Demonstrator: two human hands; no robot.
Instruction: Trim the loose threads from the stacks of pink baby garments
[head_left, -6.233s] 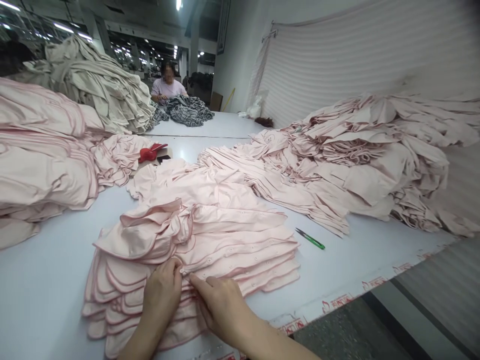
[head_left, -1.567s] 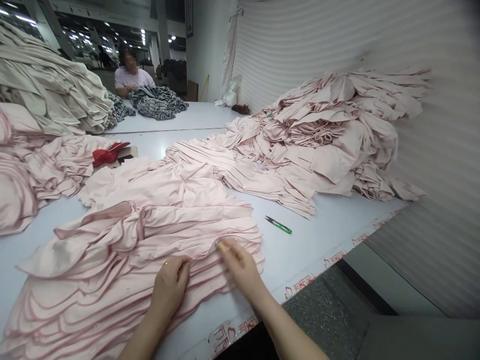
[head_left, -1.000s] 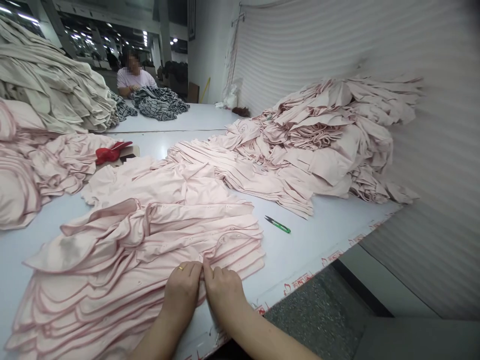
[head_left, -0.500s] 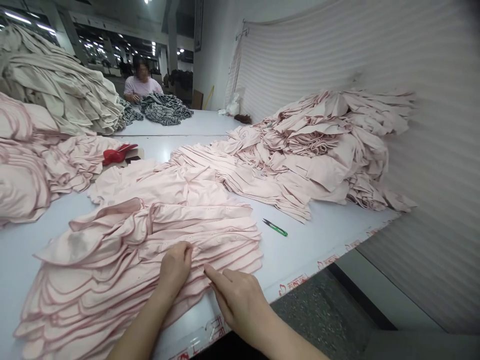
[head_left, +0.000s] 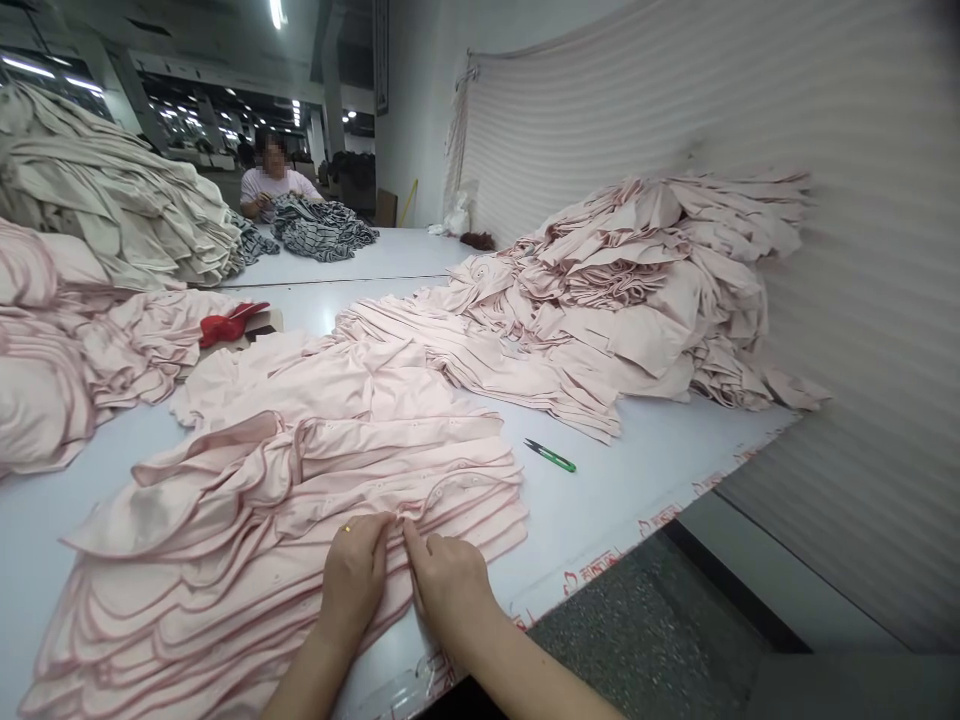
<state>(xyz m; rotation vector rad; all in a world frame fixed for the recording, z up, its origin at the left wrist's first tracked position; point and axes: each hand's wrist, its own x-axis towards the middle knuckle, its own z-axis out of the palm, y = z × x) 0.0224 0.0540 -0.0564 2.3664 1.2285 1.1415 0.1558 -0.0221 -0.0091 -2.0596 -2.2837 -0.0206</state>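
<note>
Layered pink garments (head_left: pixel 225 560) with darker pink edging lie on the table in front of me, small round fasteners dotted along their strips. My left hand (head_left: pixel 356 565), a ring on one finger, pinches the edge of one strip. Right beside it, my right hand (head_left: pixel 450 585) pinches the same edge between thumb and forefinger, so the fingertips nearly meet and a bit of cloth is lifted between them. The cloth inside the pinches is mostly hidden. Green-handled thread snips (head_left: pixel 551 456) rest on the table to the right of the garments.
A big heap of pink cloth (head_left: pixel 637 290) fills the right back, against a hanging sheet (head_left: pixel 637 110). More pink pieces (head_left: pixel 45 380), a cream pile (head_left: pixel 97 190) and a red object (head_left: pixel 229 325) are left. Across the table (head_left: pixel 570 520), a person (head_left: pixel 277 185) sits by checked cloth (head_left: pixel 319 228).
My hands have come together, the left moving slightly down and the right inward. The strip's edge is now raised between them. The view has shifted slightly.
</note>
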